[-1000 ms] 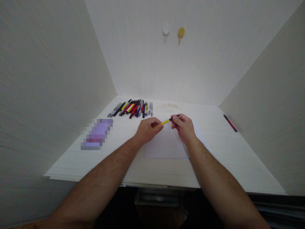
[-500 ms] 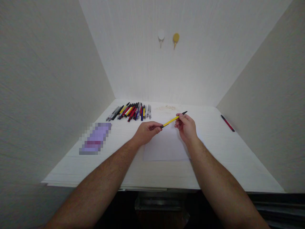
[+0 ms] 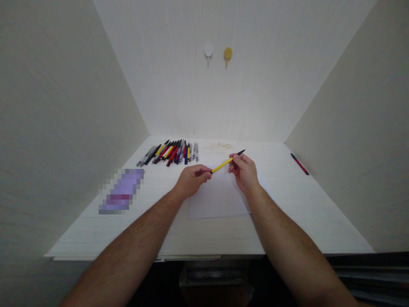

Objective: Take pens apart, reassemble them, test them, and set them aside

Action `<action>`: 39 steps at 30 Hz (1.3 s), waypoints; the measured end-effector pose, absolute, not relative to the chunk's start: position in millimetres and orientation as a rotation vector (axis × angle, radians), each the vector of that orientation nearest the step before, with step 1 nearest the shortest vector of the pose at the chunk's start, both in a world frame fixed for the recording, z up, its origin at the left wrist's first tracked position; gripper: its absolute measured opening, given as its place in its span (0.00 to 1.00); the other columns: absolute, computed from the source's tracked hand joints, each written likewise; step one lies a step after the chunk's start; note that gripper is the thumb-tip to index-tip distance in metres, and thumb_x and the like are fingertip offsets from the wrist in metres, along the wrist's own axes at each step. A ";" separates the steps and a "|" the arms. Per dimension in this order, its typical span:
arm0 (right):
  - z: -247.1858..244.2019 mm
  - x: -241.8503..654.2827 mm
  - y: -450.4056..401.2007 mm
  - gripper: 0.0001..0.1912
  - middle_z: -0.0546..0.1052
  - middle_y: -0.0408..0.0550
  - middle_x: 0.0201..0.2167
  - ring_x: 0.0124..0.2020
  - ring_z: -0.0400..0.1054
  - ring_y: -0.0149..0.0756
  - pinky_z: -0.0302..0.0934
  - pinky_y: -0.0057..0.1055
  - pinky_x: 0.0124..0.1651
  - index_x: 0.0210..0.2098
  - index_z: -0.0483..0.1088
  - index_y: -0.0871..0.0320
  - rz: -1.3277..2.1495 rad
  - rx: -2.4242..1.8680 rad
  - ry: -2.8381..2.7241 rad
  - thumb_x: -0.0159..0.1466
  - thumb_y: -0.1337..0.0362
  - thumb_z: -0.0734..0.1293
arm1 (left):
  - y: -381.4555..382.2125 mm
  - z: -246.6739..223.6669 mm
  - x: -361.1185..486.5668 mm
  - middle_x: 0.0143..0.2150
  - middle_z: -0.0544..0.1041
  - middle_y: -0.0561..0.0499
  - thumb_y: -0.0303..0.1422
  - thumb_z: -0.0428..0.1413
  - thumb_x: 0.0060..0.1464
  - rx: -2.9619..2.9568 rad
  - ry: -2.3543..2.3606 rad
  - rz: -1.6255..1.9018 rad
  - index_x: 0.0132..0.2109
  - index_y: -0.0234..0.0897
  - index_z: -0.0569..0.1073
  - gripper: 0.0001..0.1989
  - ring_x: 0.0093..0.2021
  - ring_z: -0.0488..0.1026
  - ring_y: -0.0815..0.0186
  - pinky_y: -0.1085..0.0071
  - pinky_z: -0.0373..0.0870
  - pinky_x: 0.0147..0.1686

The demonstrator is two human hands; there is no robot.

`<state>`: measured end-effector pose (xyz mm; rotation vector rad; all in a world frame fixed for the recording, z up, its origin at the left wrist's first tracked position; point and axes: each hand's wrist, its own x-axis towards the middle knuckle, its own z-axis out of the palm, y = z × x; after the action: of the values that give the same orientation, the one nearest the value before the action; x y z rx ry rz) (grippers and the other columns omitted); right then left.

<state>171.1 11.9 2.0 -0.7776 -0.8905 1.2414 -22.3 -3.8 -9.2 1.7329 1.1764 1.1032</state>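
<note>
Under the left hand (image 3: 188,181) and right hand (image 3: 247,172) spreads the white worktop (image 3: 207,243), bearing white paper (image 3: 217,200). Beyond the left hand lie assorted coloured pens (image 3: 172,153). Both hands grasp, between them, one slim yellow black-ended plastic pen (image 3: 221,165).

Two human arms, bare skin from fingers up past the near edge of the white table (image 3: 319,217). Left hand (image 3: 191,180) and right hand (image 3: 245,174): bare, same build, rounded knuckles. Wrists bare, narrower than the forearms. Left forearm (image 3: 137,236) and right forearm (image 3: 289,238) both widen toward the elbow, fine dark hair visible. Below the table edge: black patches, clothing or shadow, can't tell.
</note>
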 end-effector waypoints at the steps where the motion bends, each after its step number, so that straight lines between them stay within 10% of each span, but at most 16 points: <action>1: 2.8 171.2 11.9 0.14 0.68 0.40 0.19 0.19 0.60 0.25 0.58 0.25 0.23 0.26 0.70 0.58 1.236 -0.782 -0.891 0.51 0.55 0.73 | -4.2 -8.7 -22.0 0.25 0.76 0.53 0.37 0.59 0.49 1.736 1.180 1.096 0.36 0.36 0.78 0.09 0.25 0.69 0.72 0.76 0.66 0.26; 39: -0.5 170.9 11.1 0.11 0.67 0.38 0.17 0.18 0.61 0.24 0.58 0.23 0.22 0.31 0.71 0.59 1.244 -0.739 -0.950 0.56 0.57 0.71 | -3.4 -12.9 -21.6 0.28 0.77 0.53 0.40 0.60 0.49 1.816 1.185 1.092 0.37 0.36 0.79 0.12 0.26 0.69 0.71 0.76 0.65 0.27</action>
<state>170.9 11.1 -0.5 -0.7390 -0.9503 1.2440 -21.6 -3.4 -12.9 1.8156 1.1849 1.0921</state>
